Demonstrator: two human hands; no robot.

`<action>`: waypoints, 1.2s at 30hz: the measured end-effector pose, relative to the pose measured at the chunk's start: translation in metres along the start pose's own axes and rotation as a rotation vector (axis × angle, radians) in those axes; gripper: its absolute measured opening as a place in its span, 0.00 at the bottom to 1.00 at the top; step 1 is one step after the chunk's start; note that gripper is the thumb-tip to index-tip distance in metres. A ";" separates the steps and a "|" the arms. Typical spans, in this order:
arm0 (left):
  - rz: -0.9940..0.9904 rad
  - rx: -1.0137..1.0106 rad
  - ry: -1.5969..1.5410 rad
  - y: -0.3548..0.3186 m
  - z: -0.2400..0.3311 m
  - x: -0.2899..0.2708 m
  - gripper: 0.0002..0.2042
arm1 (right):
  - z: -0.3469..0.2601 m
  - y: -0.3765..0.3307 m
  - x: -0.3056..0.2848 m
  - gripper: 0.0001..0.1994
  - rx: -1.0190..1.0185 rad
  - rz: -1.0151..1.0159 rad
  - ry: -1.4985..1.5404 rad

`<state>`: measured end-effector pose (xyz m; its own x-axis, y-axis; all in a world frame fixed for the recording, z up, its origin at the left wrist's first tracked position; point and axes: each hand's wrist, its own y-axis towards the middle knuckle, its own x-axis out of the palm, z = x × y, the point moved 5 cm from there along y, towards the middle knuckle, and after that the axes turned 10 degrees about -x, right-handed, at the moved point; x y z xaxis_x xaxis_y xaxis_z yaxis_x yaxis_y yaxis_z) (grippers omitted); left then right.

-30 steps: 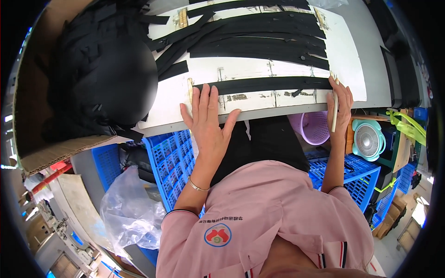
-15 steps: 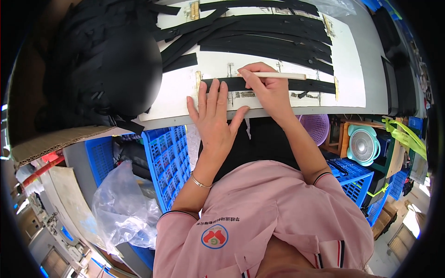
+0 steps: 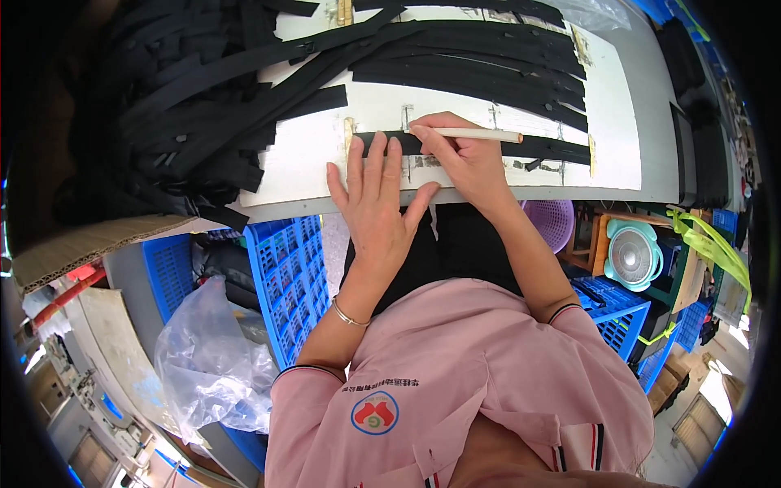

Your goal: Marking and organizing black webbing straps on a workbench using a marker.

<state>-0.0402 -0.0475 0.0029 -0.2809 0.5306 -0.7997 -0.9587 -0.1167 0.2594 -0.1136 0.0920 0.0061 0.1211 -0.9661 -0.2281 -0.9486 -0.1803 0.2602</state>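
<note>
A black zipper (image 3: pixel 553 150) lies straight across a white board (image 3: pixel 614 114) close to the table's near edge, with its pull tab hanging below it at the right. The fingers of my left hand (image 3: pixel 376 203) are spread flat, their tips pressing on the zipper's left part. My right hand (image 3: pixel 472 167) pinches a slim white pencil (image 3: pixel 492 135). Its tip is at the zipper's upper edge, just right of my left fingertips and beside a dark mark on the board. My right fingers partly cover the zipper's middle.
Several more black zippers (image 3: pixel 480 81) lie on the board beyond my hands. At the left, a big black heap of them (image 3: pixel 179 122) fills a cardboard box (image 3: pixel 114 248). Below the table are blue crates (image 3: pixel 285 285), a purple basket (image 3: pixel 549 224) and a turquoise fan (image 3: pixel 633 256).
My right hand and the pencil have shifted slightly left along the zipper. My left hand stays pressed in nearly the same spot. At the left, the box heap shows more clearly.
</note>
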 end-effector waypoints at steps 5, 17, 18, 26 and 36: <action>-0.008 -0.009 0.009 0.000 0.000 -0.001 0.34 | 0.001 -0.003 -0.005 0.08 0.043 0.005 0.025; -0.007 0.001 0.023 0.000 -0.002 0.002 0.34 | 0.001 -0.004 -0.004 0.07 0.036 -0.129 -0.040; -0.008 0.019 0.013 0.000 -0.001 0.002 0.34 | -0.001 -0.004 -0.004 0.07 0.031 -0.151 -0.013; -0.040 -0.007 0.039 0.000 -0.001 0.001 0.35 | -0.014 -0.015 -0.089 0.09 -0.031 0.307 -0.049; -0.051 0.057 0.012 0.006 0.024 -0.001 0.33 | 0.009 -0.023 -0.100 0.11 0.071 0.244 -0.169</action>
<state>-0.0443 -0.0285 0.0185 -0.2324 0.5249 -0.8188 -0.9679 -0.0418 0.2479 -0.1065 0.1949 0.0141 -0.1576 -0.9339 -0.3209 -0.9624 0.0725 0.2617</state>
